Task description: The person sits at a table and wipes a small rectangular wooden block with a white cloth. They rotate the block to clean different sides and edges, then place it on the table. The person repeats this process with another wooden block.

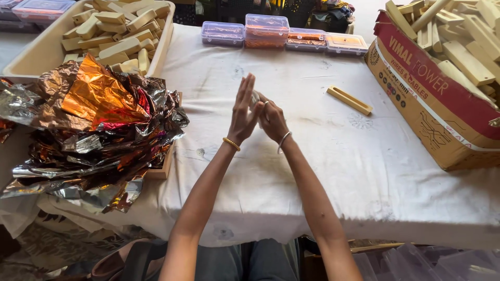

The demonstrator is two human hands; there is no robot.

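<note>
Something small and pale (254,99) sits pressed between the two palms above the middle of the surface (333,171); only a sliver of it shows past the fingers, too little to tell its kind. It seems held this way to be rolled or rubbed between the flats of the hands.

Foil sheets (99,130), orange, copper and silver, are heaped left of the fingers within easy reach of the left arm. A cardboard box (437,119) of pale wooden pieces stands well to the right, tipped so its mouth faces inward. Beyond the foil, up and to the left of the fingers, a shallow tray (36,54) holds more such blocks. Clear plastic boxes (266,31) line the far edge, straight ahead of the fingertips. One slotted wooden strip (349,100) lies alone, just right of the hands.

Left hand (244,115) stands upright, fingers straight and together, pointing away, palm turned to the right. Right hand (272,120) leans against it, fingers curled loosely over the pale thing, so neither hand clamps it; the pressed palms trap it. Both forearms rise from the near edge, converging, with a bangle on each wrist.
</note>
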